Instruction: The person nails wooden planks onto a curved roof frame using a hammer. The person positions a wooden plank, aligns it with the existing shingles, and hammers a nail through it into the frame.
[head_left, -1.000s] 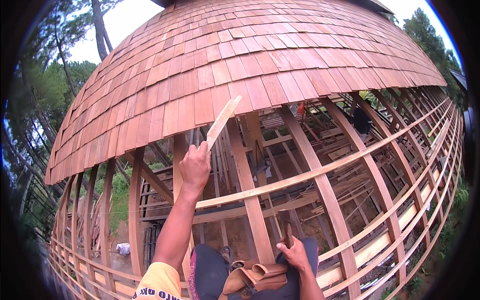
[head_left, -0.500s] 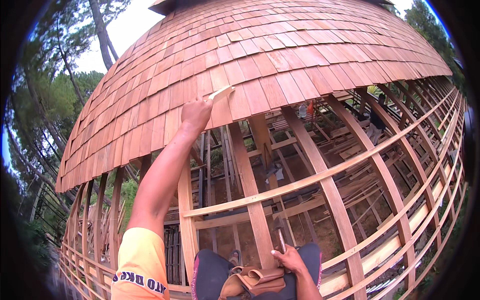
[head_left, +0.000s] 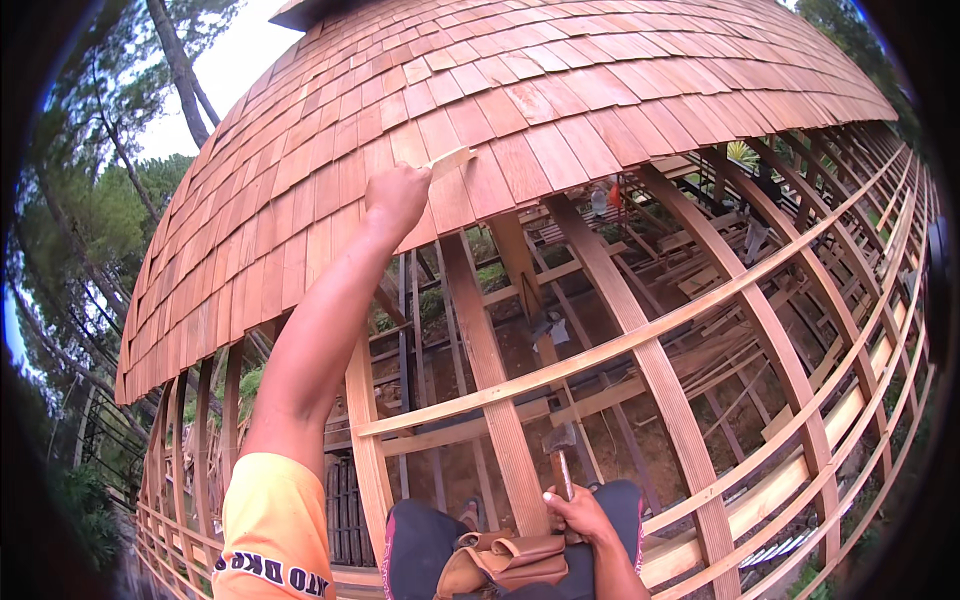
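My left hand (head_left: 398,200) reaches up to the shingled roof and is closed around a pale, narrow strip of wood (head_left: 452,160), whose free end points right over the lower shingles (head_left: 520,165). Low in front of my lap, my right hand (head_left: 580,515) grips the handle of a hammer (head_left: 562,450), its dark metal head uppermost. Beside that hand a brown leather tool pouch (head_left: 510,562) sits at my waist, between my dark-clad knees.
Curved wooden ribs (head_left: 480,350) rise to the roof's lower edge, crossed by thin horizontal battens (head_left: 560,380). Through the gaps, loose planks lie on the earth floor far below. A person (head_left: 757,225) is inside at the right. Trees (head_left: 100,160) stand at the left.
The hammer in my right hand has tipped up so its head shows more clearly. The view has shifted a little; my left hand stays by the shingles with the wood strip.
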